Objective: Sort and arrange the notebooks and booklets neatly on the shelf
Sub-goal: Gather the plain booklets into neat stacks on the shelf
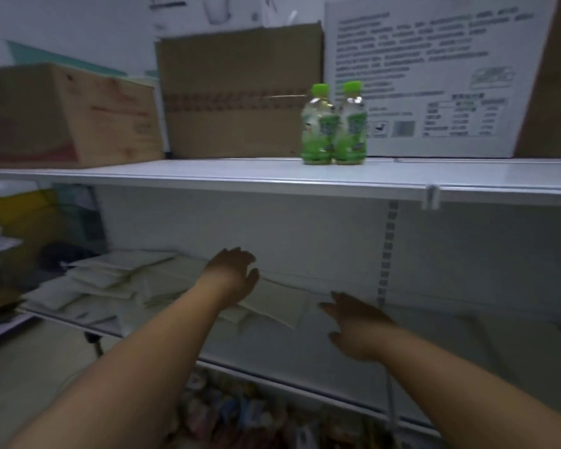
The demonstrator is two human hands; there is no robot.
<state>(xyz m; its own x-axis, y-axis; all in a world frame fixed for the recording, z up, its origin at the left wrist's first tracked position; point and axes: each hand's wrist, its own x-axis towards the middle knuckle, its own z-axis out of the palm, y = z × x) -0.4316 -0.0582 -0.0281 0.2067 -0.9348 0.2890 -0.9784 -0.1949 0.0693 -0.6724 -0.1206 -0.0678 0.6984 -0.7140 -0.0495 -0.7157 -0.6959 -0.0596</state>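
Observed from beside the unit; the light is dim and the view somewhat blurred.

**Location of task items.** The notebooks and booklets (pixel 110 283) lie on the middle shelf (pixel 282 348), mostly toward its left end. They are flat, overlapping and skewed at different angles, with no common edge. One pale booklet (pixel 277 304) lies apart from the heap, further right, between the two hands. The right half of this shelf carries nothing I can make out.

**Hands.** Both arms reach into the shelf bay.
- The left hand (pixel 232 275) hovers over the right edge of the heap. Its fingers (pixel 248 259) are extended and loosely spread, and they hold nothing.
- The right hand (pixel 358 325) is just right of the lone booklet. Its fingers (pixel 329 307) point left toward it, are likewise extended, and hold nothing.
- Whether either hand touches paper cannot be told.

**Stage.** In my judgement the sorting has barely begun. This is the approach to a first gathering, and nothing has been stacked or squared.

**Next move.** It calls for the two hands to close in on the lone booklet from both sides, or for the left hand to draw the heap rightward. The covers must then be slid together without creasing, and like sizes separated. The loose sheets look thin and slippery, so a flat press and a slide would likely serve better than a pinch.

**Surroundings.** The upper shelf (pixel 208 176) holds two green-capped bottles (pixel 318 134), cardboard boxes (pixel 240 92) and a printed white board (pixel 434 76). Coloured packets (pixel 240 413) sit on the level below.
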